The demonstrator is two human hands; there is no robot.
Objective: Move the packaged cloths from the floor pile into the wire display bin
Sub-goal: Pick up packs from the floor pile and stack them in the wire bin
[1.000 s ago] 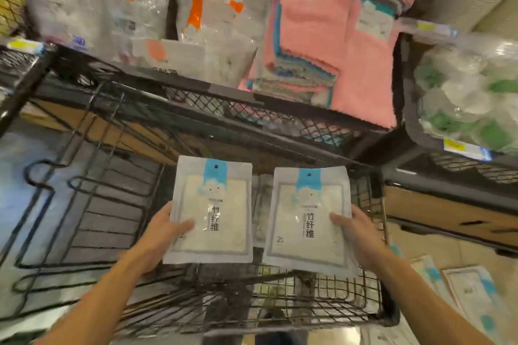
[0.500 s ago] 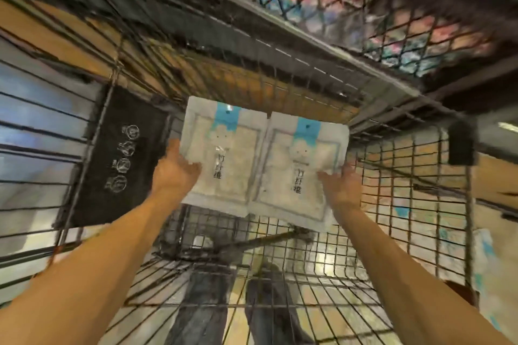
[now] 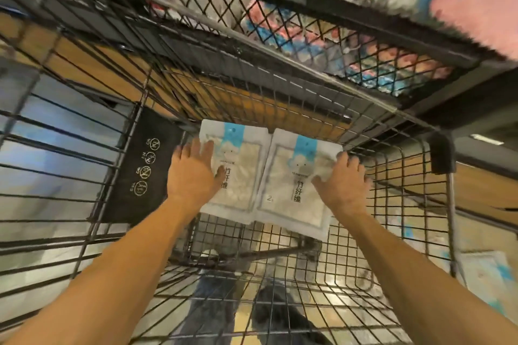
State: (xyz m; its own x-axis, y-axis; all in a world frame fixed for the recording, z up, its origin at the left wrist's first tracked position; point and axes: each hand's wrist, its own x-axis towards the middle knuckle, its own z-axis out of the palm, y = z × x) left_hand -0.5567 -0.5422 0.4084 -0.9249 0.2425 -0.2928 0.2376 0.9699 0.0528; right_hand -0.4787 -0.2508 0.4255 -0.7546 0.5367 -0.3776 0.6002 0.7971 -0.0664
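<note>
Two flat white plastic packets with pale cloth showing through and a blue tab at the top lie side by side at the far end of the black wire display bin [image 3: 398,204], on its mesh floor. The left packet [image 3: 241,176] and the right packet [image 3: 297,185] touch along their inner edges, the right one sitting a little nearer the camera. Both carry dark printed characters down the middle.

The left hand [image 3: 192,173] rests flat on the left edge of the left packet, fingers straight and slightly spread, the thumb lying across the packet's face. The right hand [image 3: 343,185] lies on the right edge of the right packet with its fingers bent over the upper right corner; whether they actually pinch the plastic cannot be told from this angle. Both bare forearms reach in from the near corners.

On the bin's left wall hangs a black panel with round white symbols [image 3: 145,168]. Beyond the far wall runs a wooden board [image 3: 252,101], and above it a black diamond-mesh shelf [image 3: 308,31] holds pink and multicoloured folded cloths [image 3: 471,0], blurred. Through the bin floor, dark trouser legs [image 3: 213,308] and pale flooring show. More blue-and-white packets [image 3: 487,277] lie on the floor outside the bin at the right, also blurred.
</note>
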